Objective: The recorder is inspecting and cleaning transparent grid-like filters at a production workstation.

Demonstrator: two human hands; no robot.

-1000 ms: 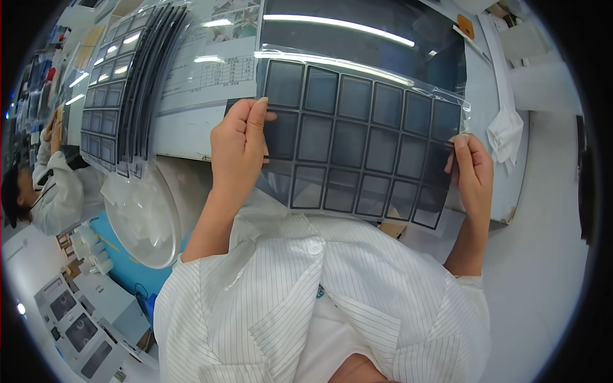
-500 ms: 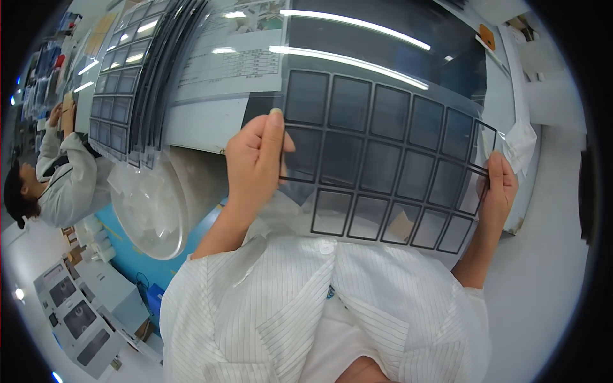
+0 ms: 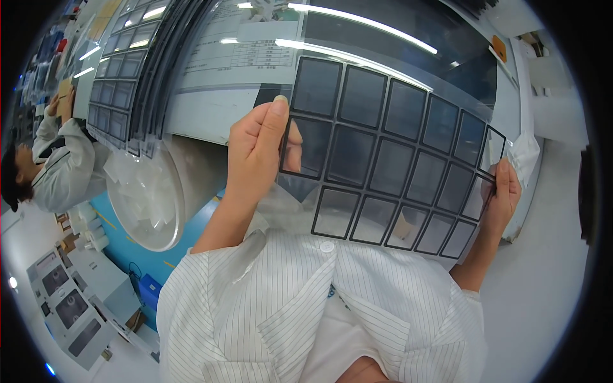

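One black-gridded sheet (image 3: pixel 391 165) spans from left grip (image 3: pixel 254 152) to right grip (image 3: pixel 504 196).

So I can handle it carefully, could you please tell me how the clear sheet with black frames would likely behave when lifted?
The clear sheet seems fairly stiff, spanning left hand to right hand without folding. It is probably light, as they hold it only near its side edges.
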